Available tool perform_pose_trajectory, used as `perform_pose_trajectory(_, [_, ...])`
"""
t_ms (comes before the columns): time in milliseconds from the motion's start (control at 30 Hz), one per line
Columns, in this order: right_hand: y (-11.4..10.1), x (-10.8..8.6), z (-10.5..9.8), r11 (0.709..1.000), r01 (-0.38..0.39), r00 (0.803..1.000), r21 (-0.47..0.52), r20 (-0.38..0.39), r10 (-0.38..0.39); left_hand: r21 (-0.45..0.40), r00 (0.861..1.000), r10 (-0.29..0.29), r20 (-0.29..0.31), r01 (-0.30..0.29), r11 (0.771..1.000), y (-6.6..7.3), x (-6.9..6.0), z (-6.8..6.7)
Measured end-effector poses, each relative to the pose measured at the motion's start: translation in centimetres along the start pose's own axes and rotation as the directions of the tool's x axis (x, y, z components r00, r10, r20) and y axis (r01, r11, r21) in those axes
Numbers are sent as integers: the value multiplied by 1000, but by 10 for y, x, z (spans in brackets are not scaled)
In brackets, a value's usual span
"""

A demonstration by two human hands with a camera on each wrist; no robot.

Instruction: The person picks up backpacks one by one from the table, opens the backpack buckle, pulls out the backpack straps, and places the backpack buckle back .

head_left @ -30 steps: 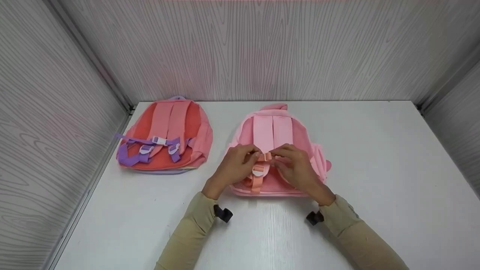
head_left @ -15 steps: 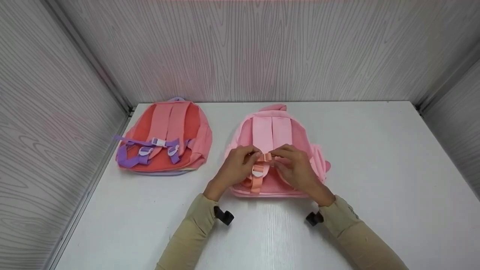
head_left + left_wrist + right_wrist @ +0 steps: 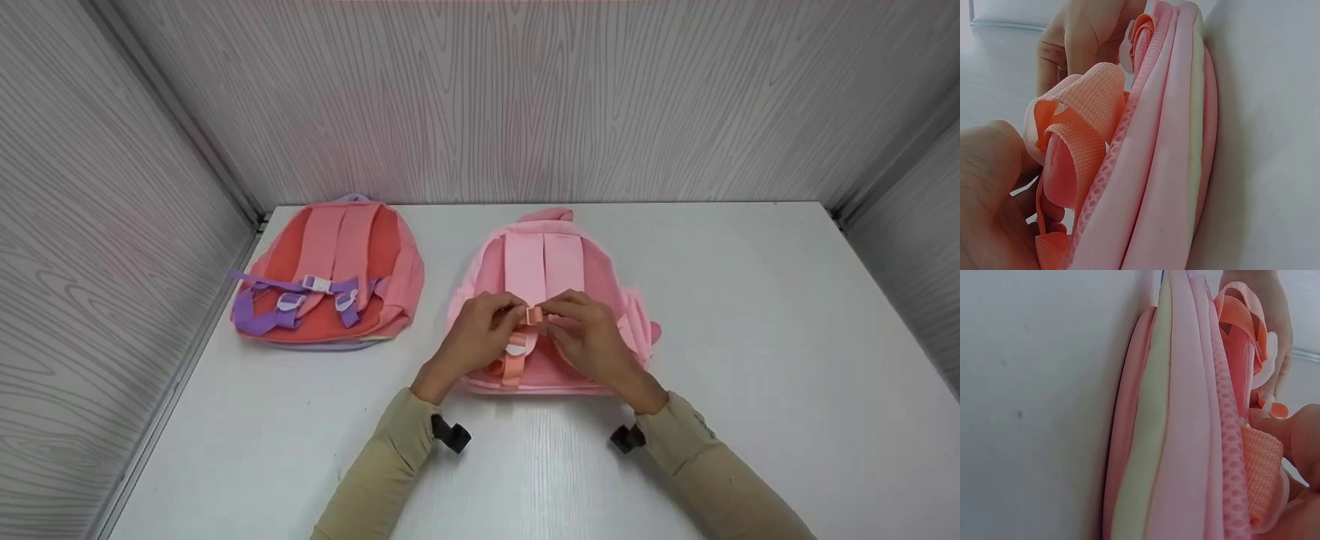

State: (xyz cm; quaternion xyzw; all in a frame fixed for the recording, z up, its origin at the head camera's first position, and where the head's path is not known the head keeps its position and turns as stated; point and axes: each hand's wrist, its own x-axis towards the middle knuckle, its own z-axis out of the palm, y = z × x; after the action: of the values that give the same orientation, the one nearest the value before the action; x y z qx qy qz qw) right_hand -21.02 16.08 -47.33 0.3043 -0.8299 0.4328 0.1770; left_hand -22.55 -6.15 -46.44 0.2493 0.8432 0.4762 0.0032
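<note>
A pink backpack [image 3: 525, 262] lies on the table with its strap side up. Across its shoulder straps runs an orange chest strap with a small orange buckle [image 3: 533, 316]. From the left, my left hand [image 3: 476, 334] pinches the chest strap between thumb and fingers, right beside the buckle. My right hand [image 3: 596, 341] pinches at the buckle's other side, its fingertips partly hidden. Below the left hand hangs an orange webbing strap with a white slider [image 3: 516, 348]. In the left wrist view, looped orange webbing [image 3: 1089, 95] stands out from the backpack's mesh back.
To the left lies a second backpack [image 3: 390, 232], coral and pink with purple straps and white buckles. Both rest on a white table [image 3: 757, 315], walled at the back and sides by grey wood-grain panels [image 3: 480, 105].
My left hand has shifted slightly to the right, and the buckle with it. The right hand stays nearly where it was. Neither backpack has moved noticeably.
</note>
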Motion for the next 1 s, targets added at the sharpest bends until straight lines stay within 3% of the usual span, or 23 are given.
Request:
perform_pose_trajectory(600, [1, 1, 1, 1000, 1, 1000, 15, -24, -1, 51, 1000, -10, 6, 10, 999, -2, 0, -8])
perform_pose_trajectory(800, [2, 1, -1, 1000, 15, 999, 1, -29, -15, 36, 1000, 8, 6, -9, 999, -4, 0, -14])
perform_pose_trajectory(1000, [1, 2, -3, 1000, -5, 1000, 7, -15, 5, -1, 1000, -9, 14, 9, 1000, -5, 0, -18])
